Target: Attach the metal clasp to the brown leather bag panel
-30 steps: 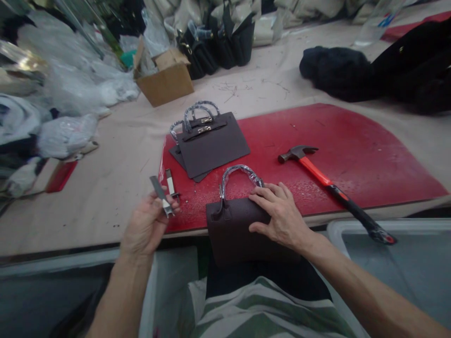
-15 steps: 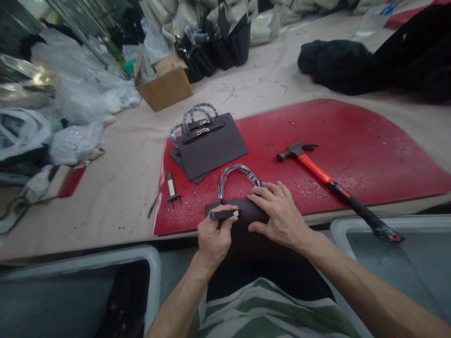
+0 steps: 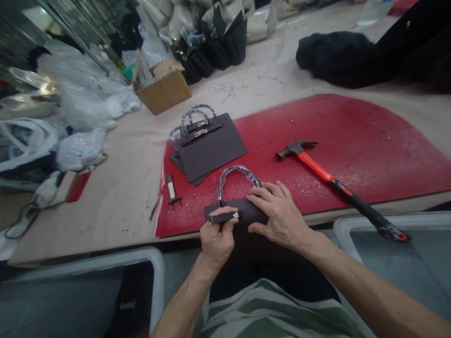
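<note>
Head view: we are pinching dark strap piece [image 3: 224, 217] in left hand [image 3: 215, 240], fingers curled tight around it. We are pressing right hand [image 3: 278, 213], fingers spread flat, on brown handbag [image 3: 243, 211], its wrapped handle [image 3: 235, 177] just beyond fingertips. Hammer [image 3: 338, 188] lying well right of them.

Bare red mat [image 3: 352, 136] is lying open right of the hammer [image 3: 331, 180]. The stacked bag panels [image 3: 211, 148] are blocking the way ahead, and small metal parts [image 3: 172, 190] are crowding the mat's left edge.
</note>
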Demonstrator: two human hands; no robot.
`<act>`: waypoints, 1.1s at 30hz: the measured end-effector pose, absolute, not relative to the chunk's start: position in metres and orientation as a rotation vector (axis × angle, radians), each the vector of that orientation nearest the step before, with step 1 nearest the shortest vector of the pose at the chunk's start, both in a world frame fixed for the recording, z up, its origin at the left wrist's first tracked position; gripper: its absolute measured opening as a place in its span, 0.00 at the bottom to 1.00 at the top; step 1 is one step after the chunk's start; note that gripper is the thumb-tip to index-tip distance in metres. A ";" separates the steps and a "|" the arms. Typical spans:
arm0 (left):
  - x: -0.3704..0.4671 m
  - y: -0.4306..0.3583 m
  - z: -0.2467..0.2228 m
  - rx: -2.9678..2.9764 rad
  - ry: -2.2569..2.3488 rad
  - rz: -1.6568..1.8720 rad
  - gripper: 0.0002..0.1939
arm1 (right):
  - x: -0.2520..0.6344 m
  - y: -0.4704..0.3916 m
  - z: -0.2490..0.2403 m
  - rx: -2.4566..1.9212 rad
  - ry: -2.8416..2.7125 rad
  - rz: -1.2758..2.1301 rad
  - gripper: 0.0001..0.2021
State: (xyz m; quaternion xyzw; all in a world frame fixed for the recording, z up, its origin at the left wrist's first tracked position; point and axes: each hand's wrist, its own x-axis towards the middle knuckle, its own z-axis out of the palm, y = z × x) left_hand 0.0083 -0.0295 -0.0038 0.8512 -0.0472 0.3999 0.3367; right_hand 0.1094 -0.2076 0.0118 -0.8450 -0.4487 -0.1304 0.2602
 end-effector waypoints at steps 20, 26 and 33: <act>0.020 -0.037 -0.007 2.313 -0.226 1.112 0.06 | 0.108 -0.209 0.011 -2.258 -1.199 -0.324 0.35; 0.021 -0.037 -0.005 2.307 -0.233 1.094 0.06 | 0.107 -0.208 0.012 -2.254 -1.204 -0.329 0.35; 0.022 -0.037 -0.003 2.271 -0.246 1.027 0.07 | 0.114 -0.229 0.019 -2.144 -1.097 -0.541 0.20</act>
